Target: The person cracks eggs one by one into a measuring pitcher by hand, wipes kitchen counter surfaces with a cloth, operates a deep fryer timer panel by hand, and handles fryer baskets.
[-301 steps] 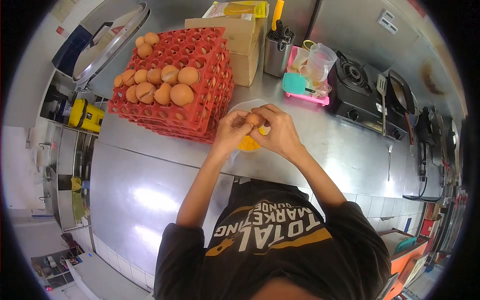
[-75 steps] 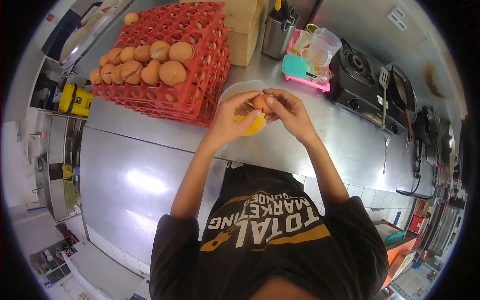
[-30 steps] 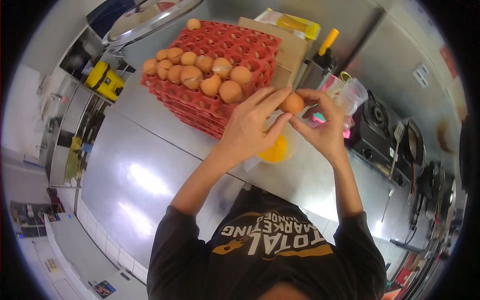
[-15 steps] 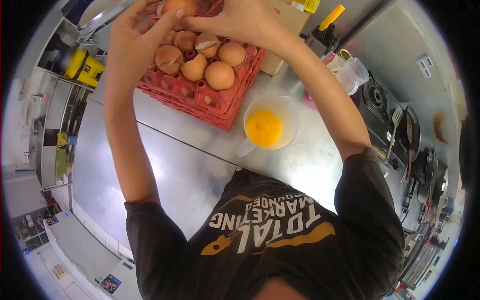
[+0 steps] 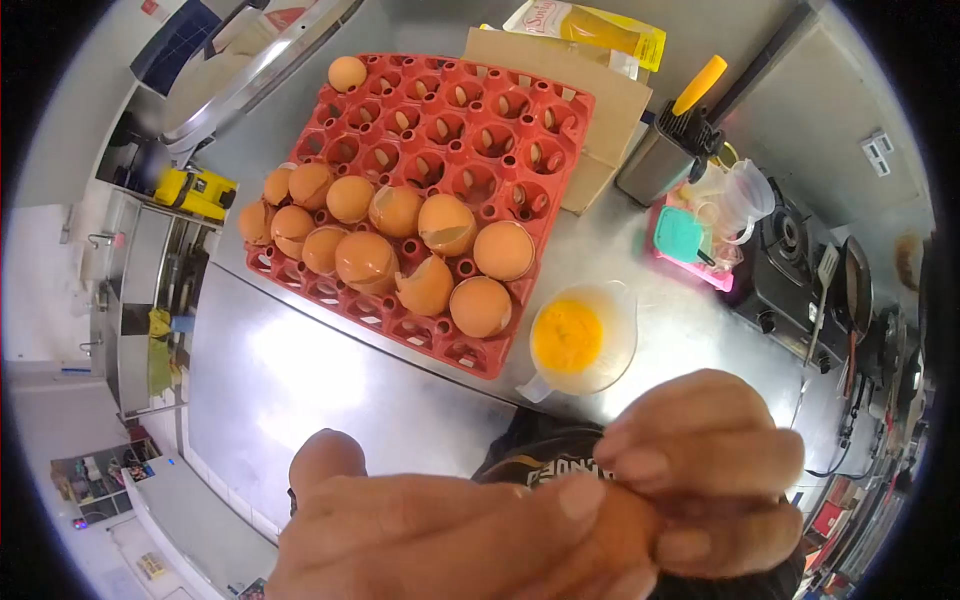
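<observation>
Close to the camera, my left hand [image 5: 430, 530] and my right hand [image 5: 710, 470] meet with fingers closed around a brown egg [image 5: 625, 520]. Most of the egg is covered by fingers, so I cannot tell if its shell is cracked. Beyond them, a clear plastic jug [image 5: 620, 340] with a handle stands on the metal counter, yellow egg yolk [image 5: 568, 335] inside it. A red egg tray [image 5: 470, 180] lies left of the jug. Several brown eggshells [image 5: 365, 262], some visibly broken, sit in its near rows. One egg [image 5: 347, 74] rests alone in the far left corner.
Behind the tray are a cardboard box [image 5: 590, 120] and a yellow packet [image 5: 600, 35]. A utensil holder [image 5: 665, 155] with a yellow handle stands to its right. Plastic cups [image 5: 748, 192], a teal-lidded container [image 5: 682, 235] and a stove [image 5: 790, 290] line the right side.
My hands have come back from over the egg tray towards the camera, bringing an egg with them. The tray is now uncovered, and the view has shifted.
</observation>
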Demonstrator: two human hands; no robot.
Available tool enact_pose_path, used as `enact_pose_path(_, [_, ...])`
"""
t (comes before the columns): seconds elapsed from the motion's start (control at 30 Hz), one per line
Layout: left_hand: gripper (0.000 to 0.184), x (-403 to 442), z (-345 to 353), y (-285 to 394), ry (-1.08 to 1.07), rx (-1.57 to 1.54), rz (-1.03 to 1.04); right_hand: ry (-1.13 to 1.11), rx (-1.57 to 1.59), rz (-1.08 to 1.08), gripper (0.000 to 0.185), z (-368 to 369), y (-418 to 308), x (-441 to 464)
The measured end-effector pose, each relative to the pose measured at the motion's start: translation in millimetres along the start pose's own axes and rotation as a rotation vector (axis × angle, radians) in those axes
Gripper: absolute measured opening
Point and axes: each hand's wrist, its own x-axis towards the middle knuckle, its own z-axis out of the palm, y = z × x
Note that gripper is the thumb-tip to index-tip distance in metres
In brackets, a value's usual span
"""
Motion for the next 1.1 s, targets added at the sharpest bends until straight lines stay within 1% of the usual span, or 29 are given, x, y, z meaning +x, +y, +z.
enact_pose_path(0.03, [0.01,8,-18,0,-0.206,0.084,0.075,-0.276,0.187,-0.221,0.035,-27,28,20])
enact_pose_path(0.13, [0.022,23,-46,-14,-0.339,0.213,0.266,-0.417,0.197,-0.402,0.033,-23,13,29])
enact_pose_path(0.17, [0.036,39,-68,4,-0.438,-0.096,-0.365,-0.483,0.182,-0.283,0.035,-31,14,29])
enact_pose_path(0.23, [0.049,50,-50,-8,-0.469,-0.094,-0.409,-0.62,0.148,-0.201,0.04,-23,26,43])
enact_pose_path(0.3, [0.047,62,-23,-71,-0.441,0.125,0.097,-0.726,0.093,-0.203,0.046,0,47,66])
enact_pose_path(0.33, [0.047,74,-26,-91,-0.438,0.121,-0.008,-0.75,0.061,-0.224,0.05,16,59,81])
enact_pose_path(0.37, [0.046,85,-29,-110,-0.433,0.117,-0.114,-0.749,0.036,-0.272,0.049,39,75,96])
enact_pose_path(0.4, [0.047,93,-26,-127,-0.402,0.211,-0.244,-0.746,0.012,-0.319,0.048,62,91,111])
enact_pose_path(0.43, [0.044,102,-27,-160,-0.362,0.229,-0.269,-0.759,-0.051,-0.429,0.046,91,117,127])
enact_pose_path(0.5, [0.042,116,-33,-210,-0.482,0.466,-0.211,-0.91,-0.204,-0.416,0.042,154,154,156])
enact_pose_path(0.53, [0.039,121,-35,-238,-0.5,0.487,-0.177,-0.948,-0.351,-0.5,0.04,188,176,167])
enact_pose_path(0.57, [0.037,124,-35,-257,-0.52,0.505,-0.142,-0.957,-0.402,-0.509,0.045,216,190,170])
enact_pose_path(0.6, [0.037,126,-32,-261,-0.513,0.506,-0.133,-1.004,-0.461,-0.47,0.044,241,198,171])
enact_pose_path(0.63, [0.036,130,-29,-263,-0.587,0.558,-0.156,-1.05,-0.521,-0.432,0.043,259,199,174])
enact_pose_path(0.67, [0.035,134,-28,-263,-0.663,0.612,-0.183,-1.044,-0.522,-0.441,0.043,266,195,176])
enact_pose_path(0.7, [0.035,137,-28,-264,-0.657,0.615,-0.182,-1.149,-0.558,-0.397,0.04,271,191,177])
enact_pose_path(0.73, [0.035,140,-27,-264,-0.739,0.618,-0.248,-1.254,-0.592,-0.352,0.037,277,191,177])
enact_pose_path(0.77, [0.034,142,-28,-264,-0.821,0.62,-0.318,-1.255,-0.589,-0.359,0.037,282,192,177])
enact_pose_path(0.83, [0.035,140,-25,-273,-0.833,0.636,-0.317,-1.249,-0.615,-0.282,0.03,287,194,176])
enact_pose_path(0.93, [0.036,137,-21,-284,-0.862,0.65,-0.329,-1.219,-0.56,-0.289,0.029,286,194,178])
enact_pose_path(1.07, [0.037,134,-21,-284,-0.869,0.632,-0.348,-1.168,-0.592,-0.256,0.03,270,184,178])
enact_pose_path(1.1, [0.037,132,-24,-283,-0.871,0.626,-0.35,-1.059,-0.455,-0.264,0.033,255,184,178])
